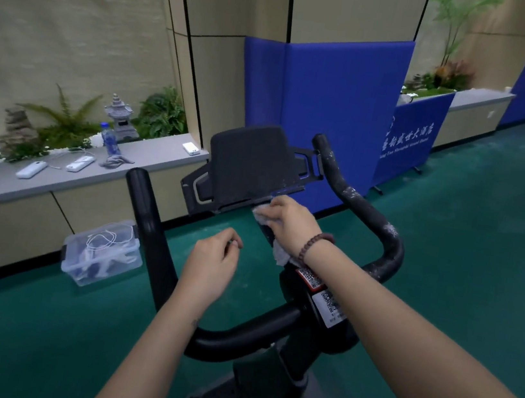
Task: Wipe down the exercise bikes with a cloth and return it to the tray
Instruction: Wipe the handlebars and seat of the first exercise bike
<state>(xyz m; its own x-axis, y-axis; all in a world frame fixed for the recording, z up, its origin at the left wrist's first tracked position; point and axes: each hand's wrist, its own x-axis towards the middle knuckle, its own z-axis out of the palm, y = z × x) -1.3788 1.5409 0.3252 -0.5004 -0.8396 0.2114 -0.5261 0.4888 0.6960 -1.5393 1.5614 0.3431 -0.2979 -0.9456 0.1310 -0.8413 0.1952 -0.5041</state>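
A black exercise bike (272,335) stands right in front of me, with curved handlebars (382,222) and a dark console holder (249,160). My right hand (288,219) grips a pale grey cloth (280,255) and presses it against the stem just below the console holder. Part of the cloth hangs down under my wrist, which wears a bead bracelet. My left hand (211,262) hovers over the floor between the left handlebar post and the stem, fingers loosely curled and holding nothing.
A clear plastic box (101,254) with cables sits on the green floor by the wall. The grey ledge (55,176) carries a water bottle (110,140) and white devices. Blue padded panels (334,107) stand behind the bike.
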